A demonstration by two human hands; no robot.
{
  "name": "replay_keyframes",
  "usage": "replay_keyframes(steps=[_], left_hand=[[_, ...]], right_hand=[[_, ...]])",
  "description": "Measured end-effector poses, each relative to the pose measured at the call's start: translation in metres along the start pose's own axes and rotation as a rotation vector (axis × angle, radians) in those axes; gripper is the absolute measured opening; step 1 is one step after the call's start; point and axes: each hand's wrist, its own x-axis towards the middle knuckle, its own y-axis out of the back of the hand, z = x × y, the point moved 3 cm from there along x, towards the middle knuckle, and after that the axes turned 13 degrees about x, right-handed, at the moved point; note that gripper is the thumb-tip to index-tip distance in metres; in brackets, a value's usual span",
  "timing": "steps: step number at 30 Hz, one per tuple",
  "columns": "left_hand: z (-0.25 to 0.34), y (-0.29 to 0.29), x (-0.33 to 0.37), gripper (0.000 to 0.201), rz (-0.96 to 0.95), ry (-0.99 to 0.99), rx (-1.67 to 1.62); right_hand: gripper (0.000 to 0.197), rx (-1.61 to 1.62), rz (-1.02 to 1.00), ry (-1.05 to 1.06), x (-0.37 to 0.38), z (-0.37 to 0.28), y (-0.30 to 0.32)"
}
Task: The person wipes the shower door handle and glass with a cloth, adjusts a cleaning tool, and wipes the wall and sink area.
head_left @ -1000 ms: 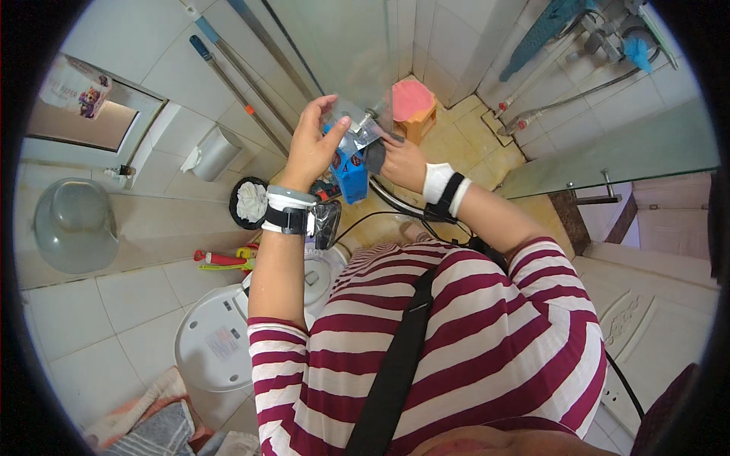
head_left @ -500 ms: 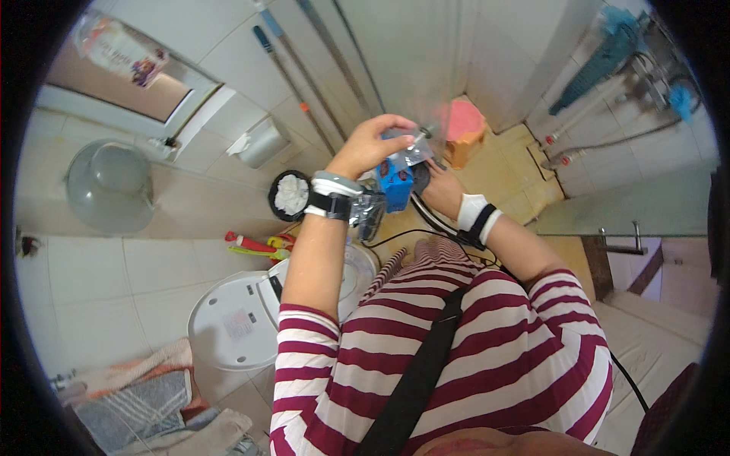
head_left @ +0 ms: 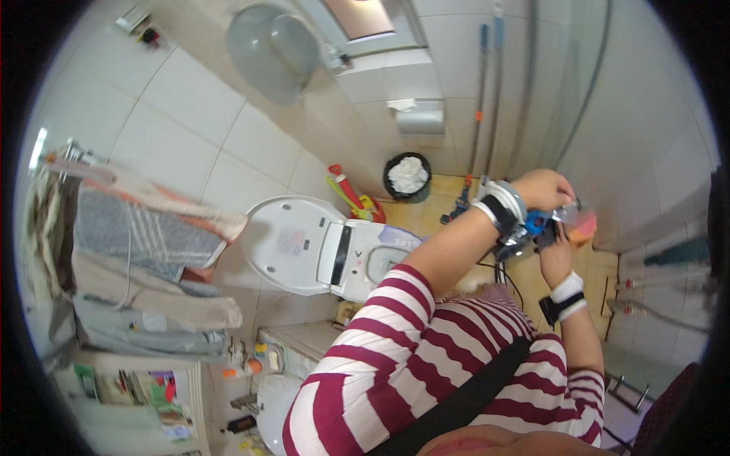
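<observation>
Head camera view, looking down past my maroon-and-white striped top (head_left: pixel 403 323) and a black strap (head_left: pixel 487 387) into a tiled bathroom. Both of my forearms reach toward the right side of the view, where my hands meet close together. My left hand (head_left: pixel 541 188) has its fingers together, pinching a clear plastic packet (head_left: pixel 572 213) that hangs just below the fingertips. My right hand (head_left: pixel 557 254) is lower, back toward me, its fingers up against the packet's underside; they are too blurred and covered for me to tell whether they are clamped on anything. A blue package (head_left: pixel 537 222) sits just under my left palm, partly hidden by it. White bands, each with a black fastening, circle both wrists. Just beyond the packet is a pink and orange object, partly seen.

Left of my arms stands a white toilet (head_left: pixel 295 247) with its lid raised. Near it are red and yellow items (head_left: pixel 346 190) and a dark bin (head_left: pixel 389 188) filled with crumpled white paper (head_left: pixel 408 175). Above the bin, a paper holder (head_left: pixel 420 119) is fixed to the wall; long poles (head_left: pixel 499 38) lean beside it. Towels (head_left: pixel 144 235) hang at far left.
</observation>
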Motion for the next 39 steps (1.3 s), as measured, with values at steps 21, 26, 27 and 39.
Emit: replay_keyframes(steps=[21, 26, 27, 39], left_hand=[[0.001, -0.006, 0.007, 0.025, -0.071, 0.129, 0.016], [0.000, 0.017, -0.005, 0.027, -0.068, 0.147, 0.019], [-0.003, 0.015, -0.006, 0.028, -0.076, 0.153, -0.019], [0.008, 0.016, -0.010, 0.028, -0.194, 0.286, -0.086]], right_hand=[[0.027, -0.128, -0.481, -0.271, -0.002, 0.023, -0.019], [0.023, -0.030, -0.061, 0.008, 0.013, 0.007, -0.005], [0.022, -0.112, -0.110, 0.089, 0.014, 0.007, -0.006], [0.018, -0.194, -0.334, -0.108, 0.014, -0.005, -0.001]])
